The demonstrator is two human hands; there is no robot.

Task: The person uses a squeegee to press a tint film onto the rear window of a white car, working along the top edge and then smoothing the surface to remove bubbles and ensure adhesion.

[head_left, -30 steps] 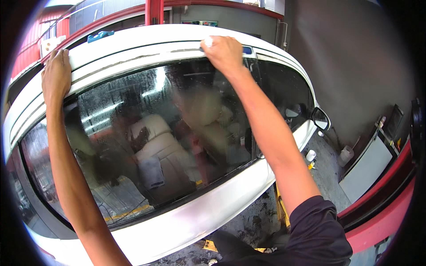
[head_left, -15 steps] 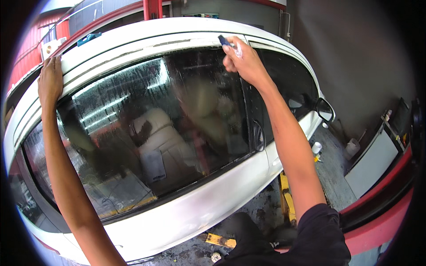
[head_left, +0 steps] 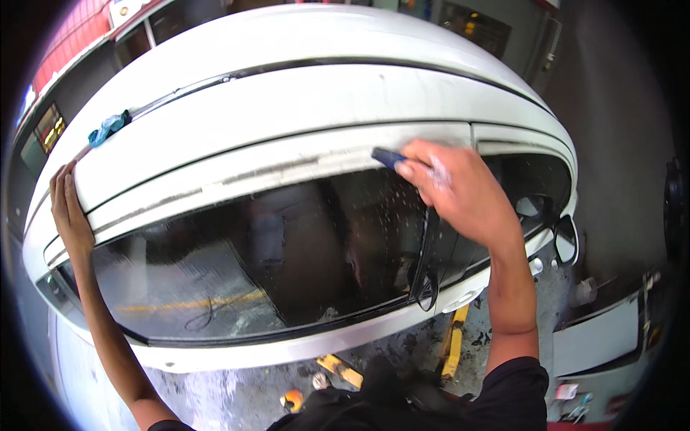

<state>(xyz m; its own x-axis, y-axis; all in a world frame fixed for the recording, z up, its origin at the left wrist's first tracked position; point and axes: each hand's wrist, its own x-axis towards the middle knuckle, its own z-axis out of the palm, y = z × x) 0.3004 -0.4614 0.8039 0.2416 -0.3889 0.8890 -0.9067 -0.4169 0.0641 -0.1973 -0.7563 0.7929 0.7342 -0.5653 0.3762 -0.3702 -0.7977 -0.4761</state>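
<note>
A white car (head_left: 302, 100) stands in front of me, with a dirty, grey-streaked strip (head_left: 254, 174) above its dark, wet side window (head_left: 287, 251). My left hand (head_left: 70, 210) rests on the roof edge at the left, fingers stretched out along it, holding nothing. My right hand (head_left: 451, 188) is closed on a small dark blue tool (head_left: 388, 156), whose end lies at that strip near the top of the door. White foam or residue sits on the right hand's back. A crumpled teal cloth (head_left: 108, 129) lies on the roof, beyond my left hand.
A side mirror (head_left: 566, 239) sticks out at the car's right end. Yellow metal bars (head_left: 453, 348) lie on the stained floor (head_left: 402, 345) below. A pale panel (head_left: 596, 336) stands at the lower right near the dark grey wall (head_left: 618, 108). A red corrugated wall (head_left: 65, 39) is at upper left.
My view has moved up and over, showing more of the roof. My right hand keeps the blue tool, now angled leftward along the strip. My left hand still rests on the roof edge.
</note>
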